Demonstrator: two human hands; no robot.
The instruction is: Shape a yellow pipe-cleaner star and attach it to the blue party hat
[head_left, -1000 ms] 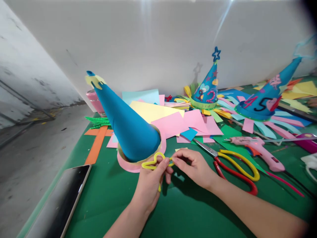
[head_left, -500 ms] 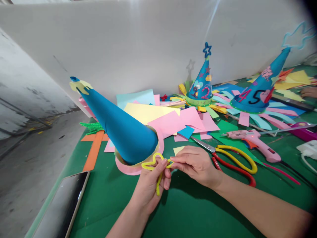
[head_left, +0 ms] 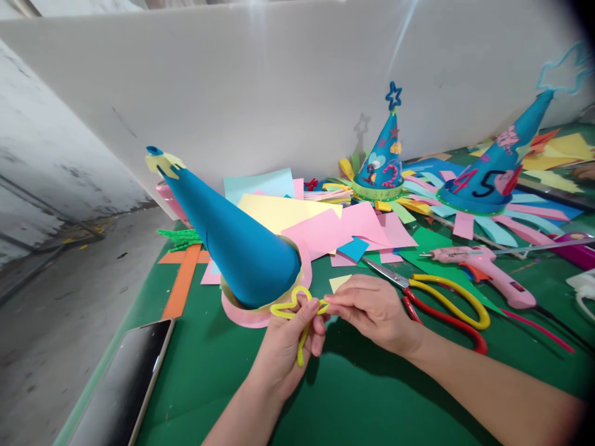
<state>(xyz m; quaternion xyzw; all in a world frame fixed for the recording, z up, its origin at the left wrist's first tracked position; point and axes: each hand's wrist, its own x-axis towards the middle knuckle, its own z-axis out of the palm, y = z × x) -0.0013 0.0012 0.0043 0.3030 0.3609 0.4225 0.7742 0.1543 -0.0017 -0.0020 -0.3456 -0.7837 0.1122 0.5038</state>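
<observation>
A yellow pipe cleaner [head_left: 283, 310], bent into part of a star shape, is pinched between the thumb and fingers of my left hand [head_left: 290, 341]. One straight end of it hangs down over my left fingers. My right hand [head_left: 379, 310] pinches the same pipe cleaner at its right-hand bend, with the fingertips of both hands nearly touching. Just behind my left hand, a plain blue paper cone hat [head_left: 251, 254] leans to the left, its base inside a pink and cream paper ring [head_left: 237, 314]. Cream fringed paper wraps the cone near its tip.
Scissors [head_left: 446, 297] with yellow and red handles lie right of my right hand, beside a pink glue gun [head_left: 493, 266]. Two decorated cone hats [head_left: 379, 161] stand behind, amid paper sheets [head_left: 320, 232]. A phone [head_left: 125, 378] lies at the table's left edge, near orange strips [head_left: 181, 285].
The whole view has shifted slightly, so things sit a little further right. Both hands keep their pinch on the yellow pipe cleaner, with hardly any change in its shape.
</observation>
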